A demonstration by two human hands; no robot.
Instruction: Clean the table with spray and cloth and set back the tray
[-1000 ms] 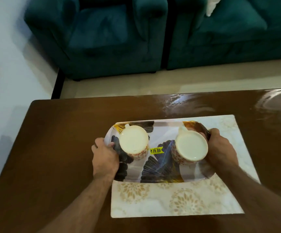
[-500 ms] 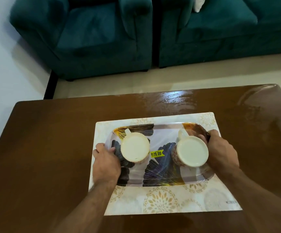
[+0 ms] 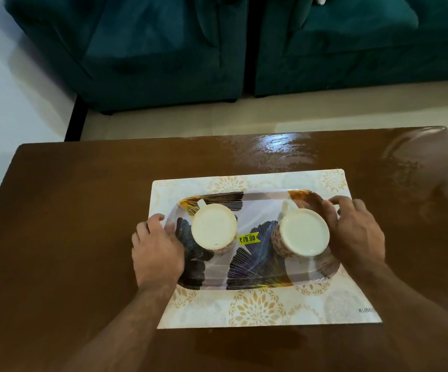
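A floral tray (image 3: 257, 267) with a yellow price sticker lies on a cream patterned placemat (image 3: 255, 310) in the middle of the brown table (image 3: 70, 224). Two white cups stand upside down on it, the left cup (image 3: 214, 227) and the right cup (image 3: 305, 232). My left hand (image 3: 157, 251) grips the tray's left end, thumb on the rim. My right hand (image 3: 357, 234) holds the right end, its fingers curved over the rim beside the right cup. No spray bottle or cloth is in view.
The table's far right part (image 3: 284, 149) shines wet with streaks. Beyond the far edge lies pale floor, then two teal sofas (image 3: 150, 55). A white wall stands to the left.
The tray has moved from overhanging the placemat's left edge to the middle of the mat, and it now lies flat there. My right hand's fingers have spread a little on the rim.
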